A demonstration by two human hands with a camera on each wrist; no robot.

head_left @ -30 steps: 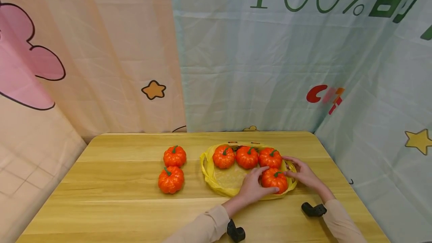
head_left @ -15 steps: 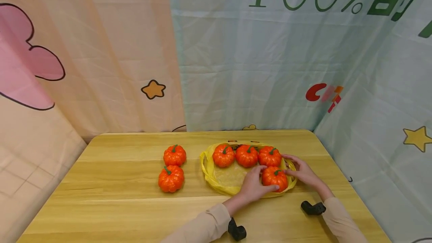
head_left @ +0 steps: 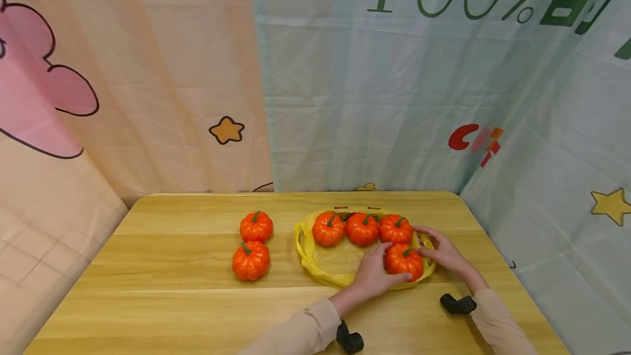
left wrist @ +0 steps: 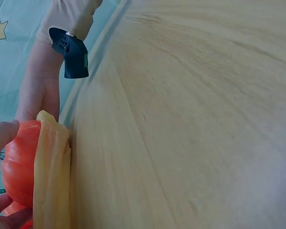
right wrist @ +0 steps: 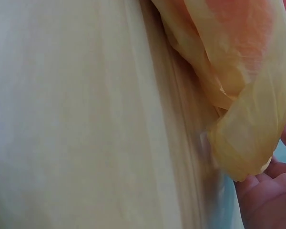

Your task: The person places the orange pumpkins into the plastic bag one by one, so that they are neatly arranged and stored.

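Observation:
A yellow plastic bag [head_left: 307,256] lies spread on the table with its mouth rolled back. Three small orange pumpkins with green stems line its far side, and another pumpkin [head_left: 404,263] sits at its front right. My left hand [head_left: 373,272] holds this front pumpkin from the left, thumb at its near side and fingers behind. At the bag's right end, my right hand [head_left: 445,253] grips the gathered edge, its thumb beside the same pumpkin. In the right wrist view the translucent bag [right wrist: 250,136] covers part of the pumpkin and hides most of the right fingers.
Two more pumpkins, a rear one [head_left: 256,227] and a front one [head_left: 251,261], stand left of the bag on the wooden table [head_left: 187,316]. Printed curtains [head_left: 355,103] enclose the table's back and sides. Black wrist devices [head_left: 458,304] hang by both cuffs.
The view shifts slightly. Both hands, the bag and the pumpkins keep their places.

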